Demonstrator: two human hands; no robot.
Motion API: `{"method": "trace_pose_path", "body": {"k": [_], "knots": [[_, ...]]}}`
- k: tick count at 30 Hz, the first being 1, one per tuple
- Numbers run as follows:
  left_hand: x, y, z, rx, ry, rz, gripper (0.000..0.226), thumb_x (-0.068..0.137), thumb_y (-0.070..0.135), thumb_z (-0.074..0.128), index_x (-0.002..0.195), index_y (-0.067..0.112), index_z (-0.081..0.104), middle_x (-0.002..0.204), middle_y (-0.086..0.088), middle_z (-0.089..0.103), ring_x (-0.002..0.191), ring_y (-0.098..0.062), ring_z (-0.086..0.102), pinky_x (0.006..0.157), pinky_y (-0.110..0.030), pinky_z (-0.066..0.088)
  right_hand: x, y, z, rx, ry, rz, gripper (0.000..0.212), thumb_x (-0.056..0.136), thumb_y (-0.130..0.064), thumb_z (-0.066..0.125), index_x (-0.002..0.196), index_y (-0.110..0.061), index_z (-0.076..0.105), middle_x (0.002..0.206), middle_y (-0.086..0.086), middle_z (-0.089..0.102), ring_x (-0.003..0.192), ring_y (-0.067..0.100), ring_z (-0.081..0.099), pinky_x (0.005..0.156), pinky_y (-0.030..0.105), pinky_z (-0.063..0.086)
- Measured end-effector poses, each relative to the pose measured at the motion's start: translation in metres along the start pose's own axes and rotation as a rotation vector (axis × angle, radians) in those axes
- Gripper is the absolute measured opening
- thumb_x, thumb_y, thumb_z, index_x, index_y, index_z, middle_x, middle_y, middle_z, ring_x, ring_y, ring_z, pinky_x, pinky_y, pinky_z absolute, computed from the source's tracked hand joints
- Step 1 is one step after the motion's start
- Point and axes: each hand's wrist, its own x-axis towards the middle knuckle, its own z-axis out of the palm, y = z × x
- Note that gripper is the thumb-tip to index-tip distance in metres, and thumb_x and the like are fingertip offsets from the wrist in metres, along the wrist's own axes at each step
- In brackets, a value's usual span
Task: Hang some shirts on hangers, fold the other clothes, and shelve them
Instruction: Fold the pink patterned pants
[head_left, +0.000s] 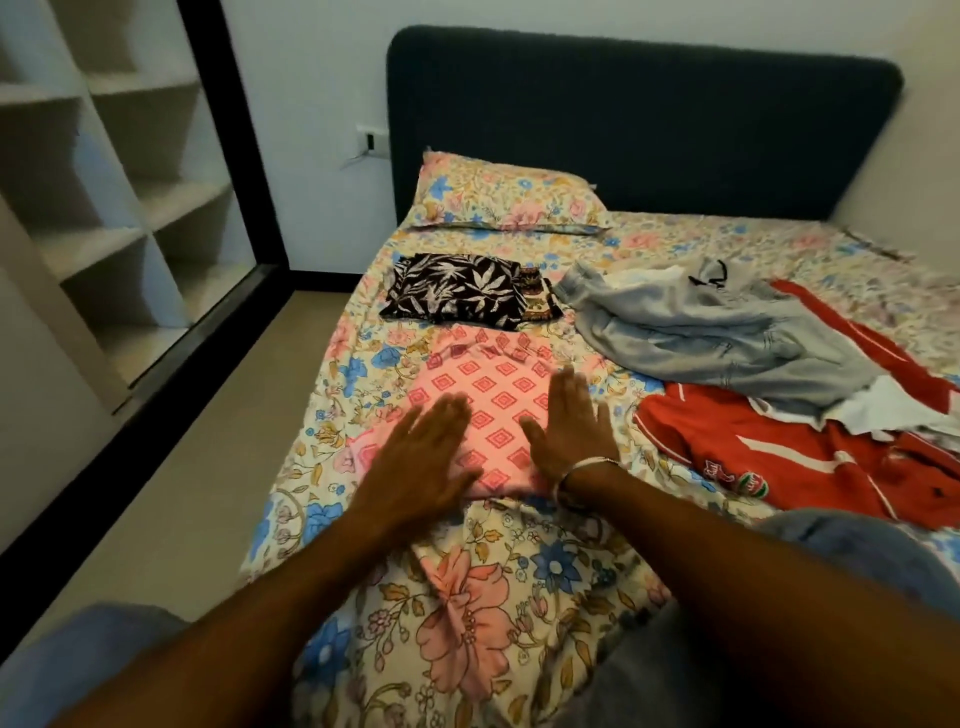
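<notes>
Both flat, open hands, left hand (423, 457) and right hand (569, 423), are smoothing a soft, light pink patterned garment (493, 405) on the bed (467, 597); its folded edges look the best places to grip.

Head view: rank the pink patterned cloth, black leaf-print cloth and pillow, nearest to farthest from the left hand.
From the left hand:
1. Pink patterned cloth, directly under the flat palm, touching.
2. Black leaf-print cloth, folded, farther up the bed beyond the pink one.
3. Pillow, at the head of the bed against the headboard.
</notes>
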Motion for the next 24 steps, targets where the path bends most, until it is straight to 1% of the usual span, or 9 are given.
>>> {"method": "trace_pose_path", "body": {"k": [2, 4, 7, 11, 16, 19, 21, 23, 24], "knots": [[0.000, 0.014, -0.002, -0.084, -0.071, 0.113, 0.070, 0.104, 0.063, 0.011, 0.162, 0.024, 0.008, 0.170, 0.000, 0.000, 0.156, -0.014, -0.002, 0.128, -0.042, 0.005, -0.007, -0.024, 0.009, 0.012, 0.007, -0.259, 0.072, 0.105, -0.056, 0.018, 0.156, -0.023, -0.022, 0.161, -0.002, -0.031, 0.149, 0.016, -0.025, 0.121, 0.039, -0.011], [-0.001, 0.024, 0.003, -0.163, -0.157, 0.126, 0.067, 0.102, 0.061, 0.014, 0.159, 0.028, 0.018, 0.168, 0.002, 0.014, 0.154, -0.014, 0.011, 0.128, -0.043, 0.010, -0.019, -0.032, 0.025, 0.047, -0.136, -0.362, 0.069, 0.104, -0.057, 0.015, 0.158, -0.025, -0.016, 0.164, -0.005, -0.023, 0.152, 0.013, -0.018, 0.123, 0.038, -0.008], [-0.002, 0.016, 0.006, -0.091, -0.242, 0.132, 0.067, 0.104, 0.062, 0.016, 0.161, 0.029, 0.002, 0.169, 0.006, -0.002, 0.154, -0.010, -0.004, 0.126, -0.037, -0.004, -0.023, -0.016, 0.038, -0.019, -0.284, -0.334, 0.072, 0.103, -0.060, 0.014, 0.159, -0.023, -0.011, 0.166, -0.005, -0.015, 0.152, 0.012, -0.015, 0.124, 0.039, -0.008], [0.003, -0.008, -0.001, -0.021, -0.345, 0.137, 0.070, 0.105, 0.059, 0.021, 0.159, 0.028, -0.010, 0.166, 0.005, -0.016, 0.153, -0.011, -0.014, 0.124, -0.035, -0.009, -0.018, 0.004, 0.024, -0.196, -0.348, -0.336, 0.085, 0.098, -0.069, 0.018, 0.158, -0.018, -0.016, 0.165, 0.002, -0.022, 0.152, 0.018, -0.019, 0.122, 0.040, -0.009], [0.001, -0.021, -0.007, 0.052, -0.362, 0.128, 0.070, 0.108, 0.042, 0.031, 0.159, 0.026, -0.014, 0.165, 0.004, -0.019, 0.154, -0.015, -0.015, 0.122, -0.035, -0.012, -0.020, 0.008, 0.011, -0.256, -0.398, -0.346, 0.092, 0.098, -0.068, 0.030, 0.158, -0.014, -0.015, 0.166, 0.007, -0.019, 0.153, 0.022, -0.015, 0.123, 0.041, -0.006], [-0.008, -0.016, -0.006, 0.062, -0.186, 0.094, 0.068, 0.106, 0.030, 0.045, 0.161, 0.022, 0.007, 0.167, 0.001, 0.004, 0.155, -0.018, 0.008, 0.121, -0.034, 0.003, -0.025, 0.002, 0.001, -0.244, -0.351, -0.358, 0.084, 0.101, -0.056, 0.038, 0.160, -0.013, -0.004, 0.167, 0.009, -0.007, 0.155, 0.023, -0.004, 0.124, 0.043, 0.008], [-0.015, -0.014, -0.005, 0.085, -0.070, 0.100, 0.060, 0.103, 0.027, 0.053, 0.157, 0.017, 0.029, 0.163, -0.006, 0.029, 0.149, -0.022, 0.032, 0.120, -0.038, 0.027, -0.032, -0.005, -0.001, -0.267, -0.294, -0.342, 0.078, 0.100, -0.046, 0.048, 0.159, -0.013, 0.009, 0.167, 0.009, 0.009, 0.154, 0.027, 0.013, 0.121, 0.046, 0.027], [-0.018, -0.021, -0.007, 0.155, -0.030, 0.124, 0.045, 0.100, 0.026, 0.058, 0.142, 0.014, 0.049, 0.146, -0.007, 0.055, 0.129, -0.020, 0.056, 0.104, -0.035, 0.051, -0.036, -0.010, 0.000, -0.327, -0.217, -0.332, 0.067, 0.098, -0.037, 0.056, 0.152, -0.012, 0.027, 0.155, 0.011, 0.036, 0.139, 0.027, 0.041, 0.107, 0.044, 0.047], [-0.019, -0.025, -0.010, 0.174, -0.016, 0.124, 0.037, 0.100, 0.026, 0.059, 0.135, 0.014, 0.055, 0.136, -0.005, 0.062, 0.118, -0.018, 0.063, 0.096, -0.032, 0.056, -0.037, -0.011, -0.001, -0.353, -0.171, -0.330, 0.056, 0.096, -0.034, 0.058, 0.144, -0.012, 0.037, 0.143, 0.010, 0.048, 0.125, 0.025, 0.052, 0.098, 0.041, 0.053]]}}
